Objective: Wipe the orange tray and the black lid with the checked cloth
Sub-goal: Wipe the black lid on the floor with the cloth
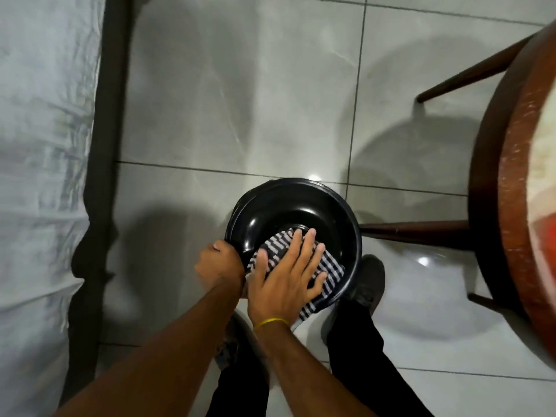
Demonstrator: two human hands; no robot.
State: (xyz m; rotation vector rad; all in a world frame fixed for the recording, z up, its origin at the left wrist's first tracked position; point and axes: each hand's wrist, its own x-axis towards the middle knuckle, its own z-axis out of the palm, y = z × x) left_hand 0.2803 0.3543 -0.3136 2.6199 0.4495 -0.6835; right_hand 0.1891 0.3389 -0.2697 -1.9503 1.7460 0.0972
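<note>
The black lid point(279, 206), round and glossy, is held hollow side up in front of me above the tiled floor. My left hand point(221, 261) grips its left rim with closed fingers. The checked cloth point(326, 270), dark with white stripes, lies inside the hollow and hangs over the near rim. My right hand point(285, 278) presses flat on the cloth with fingers spread; a yellow band circles the wrist. A sliver of orange point(546, 228), perhaps the orange tray, shows blurred on the round table at the right edge.
A round wooden table point(511, 182) with dark legs fills the right side. A bed with a pale sheet point(39, 145) and dark frame point(108, 115) runs along the left. Grey floor tiles point(240, 85) lie between. My dark trousers and shoes point(371, 281) are below the lid.
</note>
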